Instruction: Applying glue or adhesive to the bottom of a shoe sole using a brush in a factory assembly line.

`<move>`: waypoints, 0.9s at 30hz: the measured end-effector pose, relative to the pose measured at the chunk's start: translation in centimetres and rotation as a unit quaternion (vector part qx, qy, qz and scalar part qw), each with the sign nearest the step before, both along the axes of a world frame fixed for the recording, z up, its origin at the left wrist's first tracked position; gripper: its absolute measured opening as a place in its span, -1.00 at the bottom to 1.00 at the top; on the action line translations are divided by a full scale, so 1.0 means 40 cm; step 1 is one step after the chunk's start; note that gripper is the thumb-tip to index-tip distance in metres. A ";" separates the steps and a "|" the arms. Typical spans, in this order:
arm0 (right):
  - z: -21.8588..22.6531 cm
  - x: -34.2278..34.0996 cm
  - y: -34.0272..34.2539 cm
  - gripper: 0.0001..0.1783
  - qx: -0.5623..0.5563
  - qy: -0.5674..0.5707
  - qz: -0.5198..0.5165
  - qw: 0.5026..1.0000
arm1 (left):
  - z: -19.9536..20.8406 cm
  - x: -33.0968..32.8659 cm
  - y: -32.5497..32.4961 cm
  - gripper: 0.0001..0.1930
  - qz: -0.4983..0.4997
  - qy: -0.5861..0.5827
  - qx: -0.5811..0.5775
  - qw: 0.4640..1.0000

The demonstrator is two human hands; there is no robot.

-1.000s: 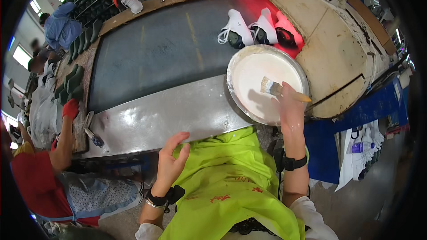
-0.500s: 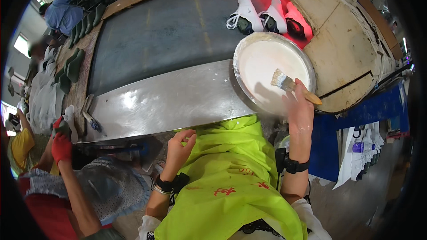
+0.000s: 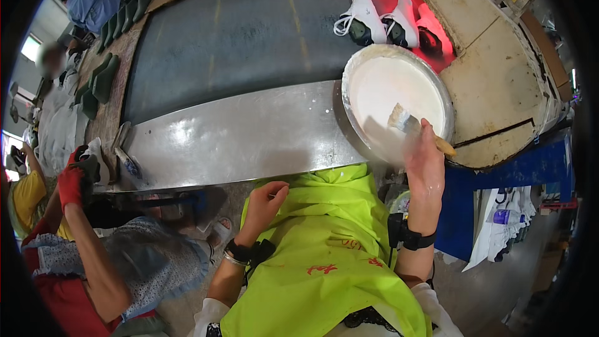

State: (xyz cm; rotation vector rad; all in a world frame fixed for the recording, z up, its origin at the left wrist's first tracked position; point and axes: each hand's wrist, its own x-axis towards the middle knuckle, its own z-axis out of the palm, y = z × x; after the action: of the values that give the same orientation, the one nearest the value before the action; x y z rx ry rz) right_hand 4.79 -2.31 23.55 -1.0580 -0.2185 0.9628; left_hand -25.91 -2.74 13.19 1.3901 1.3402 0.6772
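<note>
My right hand (image 3: 425,161) grips a paintbrush (image 3: 447,146) by its wooden handle. The brush's pale bristles hang over a round metal basin (image 3: 353,126) of white, milky liquid (image 3: 390,84). Whether the bristle tips touch the liquid I cannot tell. Held low over my yellow-green apron (image 3: 324,237), beside the front edge of a shiny metal sheet (image 3: 249,134), my left hand (image 3: 262,205) has its fingers curled in, with nothing seen in them. Behind the basin stand white lace-up shoes (image 3: 367,17) with dark forms inside; the rightmost one (image 3: 433,28) glows pink under red light.
A dark belt (image 3: 231,37) runs behind the metal sheet. To the left, a co-worker's red-gloved hand (image 3: 73,184) holds a shoe. Green shoe forms (image 3: 105,80) lie on the wooden edge (image 3: 132,56). A worn tan board (image 3: 493,75) borders the basin on the right.
The view has shifted, so the basin and shoes sit farther right. The brush stays over the basin in my right hand. My left hand's fingers have drawn closer together.
</note>
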 end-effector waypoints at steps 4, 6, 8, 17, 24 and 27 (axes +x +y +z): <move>-0.010 0.007 -0.006 -0.66 -0.009 -0.007 0.007 1.000 | -0.025 0.018 0.005 -0.71 -0.039 0.005 -0.044 0.998; -0.013 0.013 -0.014 -0.67 -0.014 0.007 0.006 1.000 | -0.047 0.018 0.007 -0.72 -0.067 0.032 -0.041 0.996; -0.013 0.019 -0.023 -0.67 -0.018 0.008 -0.002 1.000 | -0.075 0.014 0.012 -0.73 -0.082 0.071 0.055 0.993; 0.000 0.020 -0.065 -0.67 -0.010 0.005 -0.021 1.000 | -0.121 0.008 -0.006 -0.69 -0.282 0.164 0.052 0.944; 0.002 0.026 -0.078 -0.67 0.013 0.039 -0.024 0.999 | -0.198 -0.013 0.014 -0.65 -0.169 0.179 -0.068 0.967; 0.011 0.019 -0.080 -0.67 0.020 0.035 -0.014 0.999 | -0.300 -0.046 0.038 -0.65 -0.105 0.303 0.141 0.937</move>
State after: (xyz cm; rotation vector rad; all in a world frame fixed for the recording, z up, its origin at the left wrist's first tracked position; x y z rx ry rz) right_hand 5.57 -5.52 23.99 -0.9869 -0.1644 0.9641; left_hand -27.74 -1.21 1.18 2.0543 1.5683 0.3057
